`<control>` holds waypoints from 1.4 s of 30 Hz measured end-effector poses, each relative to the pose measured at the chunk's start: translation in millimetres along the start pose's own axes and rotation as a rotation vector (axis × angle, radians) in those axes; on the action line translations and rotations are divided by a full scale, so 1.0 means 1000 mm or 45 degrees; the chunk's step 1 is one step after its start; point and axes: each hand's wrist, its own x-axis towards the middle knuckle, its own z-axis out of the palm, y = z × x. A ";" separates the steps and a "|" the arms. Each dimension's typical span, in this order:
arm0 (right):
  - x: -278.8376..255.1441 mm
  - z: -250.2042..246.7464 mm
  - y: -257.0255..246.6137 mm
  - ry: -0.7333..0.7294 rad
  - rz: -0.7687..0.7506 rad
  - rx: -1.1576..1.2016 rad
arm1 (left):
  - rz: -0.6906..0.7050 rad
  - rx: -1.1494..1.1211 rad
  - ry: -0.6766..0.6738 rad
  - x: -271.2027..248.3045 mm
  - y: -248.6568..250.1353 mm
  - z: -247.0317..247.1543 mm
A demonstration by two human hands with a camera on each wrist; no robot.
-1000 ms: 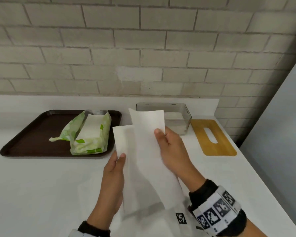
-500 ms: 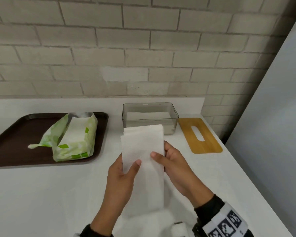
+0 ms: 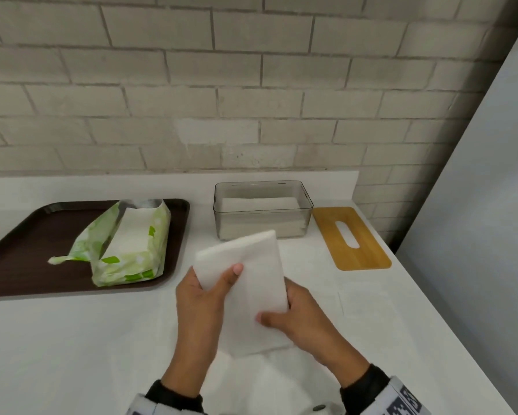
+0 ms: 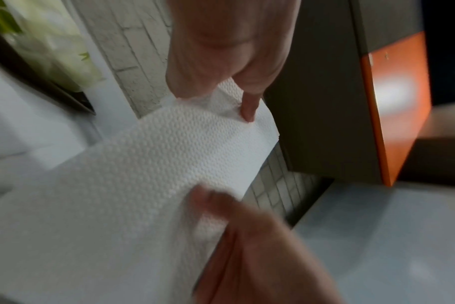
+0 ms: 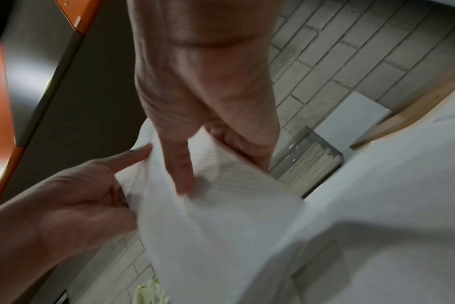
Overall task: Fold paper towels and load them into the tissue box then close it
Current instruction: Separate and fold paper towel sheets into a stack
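Holding one folded paper towel (image 3: pixel 245 283) in the air over the counter (image 3: pixel 72 348), near its front edge, both hands on it. Left hand (image 3: pixel 199 298) grips the towel's left side, thumb on top and fingers behind. Right hand (image 3: pixel 299 322) pinches the lower right edge, thumb across the face. Wrist views are blurred, but both show fingers curled onto the embossed sheet.

Done so far, judging by the layout: this towel looks folded to a narrow rectangle, roughly box-shaped. Tissue box (image 3: pixel 263 209), clear and grey, sits at the back edge of the counter by the wall, lid off, with a low white stack already inside; how many sheets, cannot tell. It is nowhere near full as far as the see-through wall shows.

Left to do: drop this towel in, then likely repeat. Green pack (image 3: pixel 129 244) lies torn open on the brown tray (image 3: pixel 18 250) at the left side of the counter, white towels still showing in it, so supply remains. Wooden lid (image 3: pixel 350 238) with its slot lies flat just beside the box's right side, toward the right edge, untouched. Closing not yet done. Call it mid-task, loading phase.
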 end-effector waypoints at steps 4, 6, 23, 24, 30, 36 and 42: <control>-0.011 -0.027 0.009 -0.142 0.120 -0.176 | 0.005 0.036 0.046 0.014 0.008 -0.035; -0.015 -0.045 0.009 0.047 0.095 -0.044 | -0.055 0.158 -0.063 0.017 0.006 -0.053; -0.011 -0.022 0.041 0.397 0.245 0.502 | -0.434 0.265 -0.030 -0.011 -0.054 -0.037; -0.010 -0.020 0.043 0.385 0.276 0.501 | -0.455 0.288 -0.022 -0.011 -0.055 -0.035; -0.005 -0.030 0.041 0.408 0.216 0.404 | -0.428 0.317 0.046 -0.009 -0.054 -0.031; -0.006 -0.029 0.047 0.320 0.249 0.390 | -0.414 0.231 0.109 -0.008 -0.049 -0.035; -0.006 -0.042 0.040 0.296 0.257 0.312 | -0.432 0.223 0.050 -0.010 -0.039 -0.048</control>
